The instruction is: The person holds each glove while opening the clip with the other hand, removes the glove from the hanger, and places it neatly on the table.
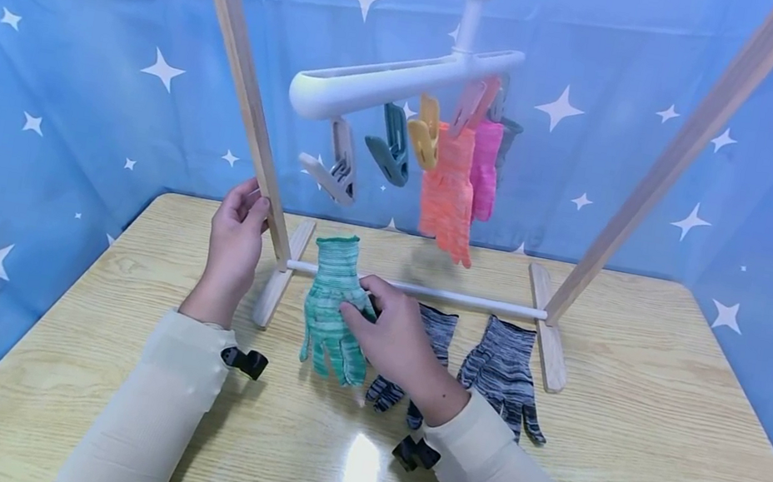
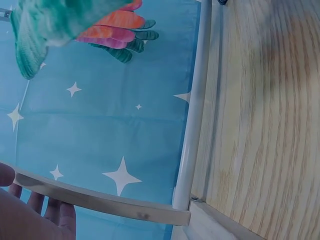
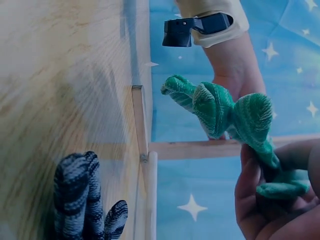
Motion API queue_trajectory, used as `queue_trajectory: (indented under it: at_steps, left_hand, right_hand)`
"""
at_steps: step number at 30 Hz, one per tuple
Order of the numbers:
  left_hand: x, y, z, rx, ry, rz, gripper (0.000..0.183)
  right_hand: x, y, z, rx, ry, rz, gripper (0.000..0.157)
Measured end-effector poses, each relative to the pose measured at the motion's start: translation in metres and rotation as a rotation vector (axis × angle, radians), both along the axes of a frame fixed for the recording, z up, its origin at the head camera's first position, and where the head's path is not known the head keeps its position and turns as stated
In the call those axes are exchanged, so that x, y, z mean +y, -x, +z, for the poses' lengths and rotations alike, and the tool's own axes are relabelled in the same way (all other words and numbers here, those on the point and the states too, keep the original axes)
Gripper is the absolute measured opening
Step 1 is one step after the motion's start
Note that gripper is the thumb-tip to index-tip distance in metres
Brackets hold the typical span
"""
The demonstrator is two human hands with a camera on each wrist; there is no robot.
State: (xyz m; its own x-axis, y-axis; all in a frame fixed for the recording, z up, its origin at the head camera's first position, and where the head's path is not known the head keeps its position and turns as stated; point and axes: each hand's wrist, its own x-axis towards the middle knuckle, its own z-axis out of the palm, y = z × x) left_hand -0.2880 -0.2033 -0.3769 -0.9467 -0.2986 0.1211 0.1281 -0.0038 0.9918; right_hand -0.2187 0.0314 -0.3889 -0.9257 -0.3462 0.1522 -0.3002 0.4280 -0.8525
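Note:
My right hand pinches a green striped knit glove by one side, between thumb and fingers. The glove is held up over the table, cuff upward and fingers down. My left hand grips the left wooden post of a stand low down, thumb on one side and fingers on the other, as the left wrist view shows. Above the glove, a grey clothespin, a dark green clothespin and a yellow clothespin hang from a white hanger with nothing in them.
An orange glove and a pink glove hang clipped farther back, with a dark green glove partly hidden behind. Two black-and-white gloves, one of them the right-hand glove, lie on the table. A white crossbar joins the stand's feet.

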Motion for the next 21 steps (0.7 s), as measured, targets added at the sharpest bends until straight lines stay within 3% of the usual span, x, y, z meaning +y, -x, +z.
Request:
queue_trajectory:
  at_steps: [10,21]
  left_hand:
    - [-0.0019,-0.0002,0.0015,-0.012,0.015,-0.009,0.042]
    - [-0.0005,-0.0002,0.0036,-0.015,-0.001,-0.004,0.041]
  right_hand:
    - [-0.0006,0.0011,-0.0031,-0.042,-0.006,0.014,0.033]
    - [-0.0030,0.0029,-0.0071,-0.189,0.022,0.043,0.052]
